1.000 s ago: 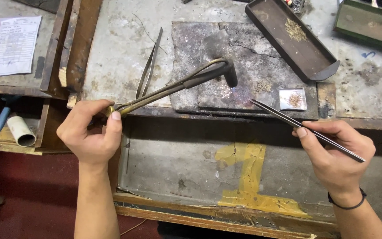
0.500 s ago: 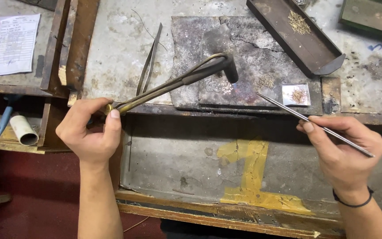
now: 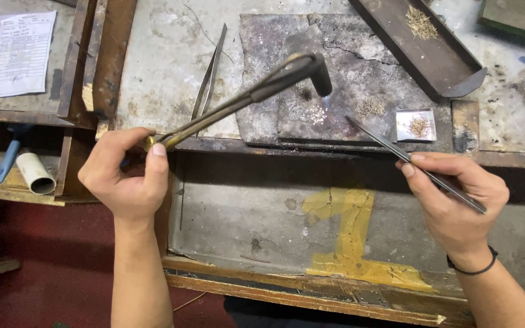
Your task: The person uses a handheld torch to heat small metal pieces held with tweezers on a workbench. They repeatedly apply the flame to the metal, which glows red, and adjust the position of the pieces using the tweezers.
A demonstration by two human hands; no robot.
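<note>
I am taking the dark soldering slab [image 3: 360, 79] as the landmark. My left hand [image 3: 126, 176] is closing its fingers around the brass end of the torch [image 3: 244, 97], just off the slab's lower left corner; the torch is running up and to the right from that hand, and its bent black nozzle is hanging over the slab's middle. My right hand [image 3: 457, 197] is pinching the long tweezers [image 3: 414, 164] between thumb and fingers, below the slab's right end; the tweezer tips are reaching onto the slab near a small cluster of gold-coloured bits [image 3: 370, 107], with the torch nozzle well apart to their left. A small square metal dish [image 3: 415, 124] is sitting just right of the slab, and a long dark tray [image 3: 420, 42] is lying above and to the right of it. A second pair of tweezers [image 3: 209, 70] is lying left of the slab, partly passing under the torch stem. Far left of the slab, a paper sheet [image 3: 22, 53] is lying flat.
</note>
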